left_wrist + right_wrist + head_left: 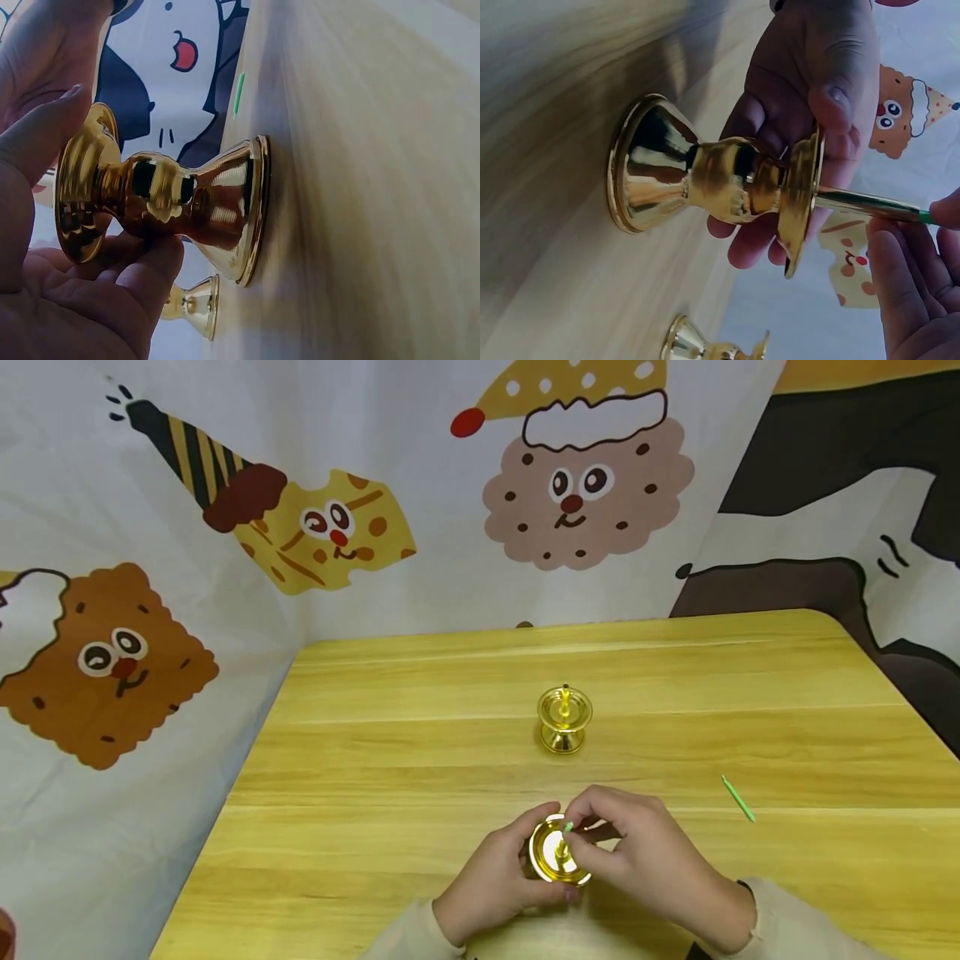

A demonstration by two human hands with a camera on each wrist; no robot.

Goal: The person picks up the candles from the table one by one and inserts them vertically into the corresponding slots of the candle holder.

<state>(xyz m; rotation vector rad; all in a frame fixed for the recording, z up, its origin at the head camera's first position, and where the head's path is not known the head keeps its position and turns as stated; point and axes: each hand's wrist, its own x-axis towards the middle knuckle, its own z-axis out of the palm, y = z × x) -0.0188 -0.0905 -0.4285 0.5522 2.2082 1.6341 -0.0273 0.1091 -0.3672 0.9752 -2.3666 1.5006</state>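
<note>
Head view: your left hand (495, 870) grips a gold holder (550, 852), right hand (648, 852) pinches a green stick (568, 827), seemingly part-inserted; a loose stick (738, 799) lies unplaced.

The left hand (501, 878) grips a gold holder (542, 858); the right hand (647, 850) pinches a green tip (567, 827). A second holder (564, 740) and a green stick (738, 799) rest on the surface (375, 760).

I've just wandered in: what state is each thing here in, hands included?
Near gold holder: upright, steadied by a hand
Far gold holder: upright on the table, untouched
Held green stick: pinched at the tip of the near holder's stem; how far in, I can't tell
Loose green stick: lying on the table, untouched
Left hand: fingers curled round the near holder
Right hand: pinching the held stick
</note>
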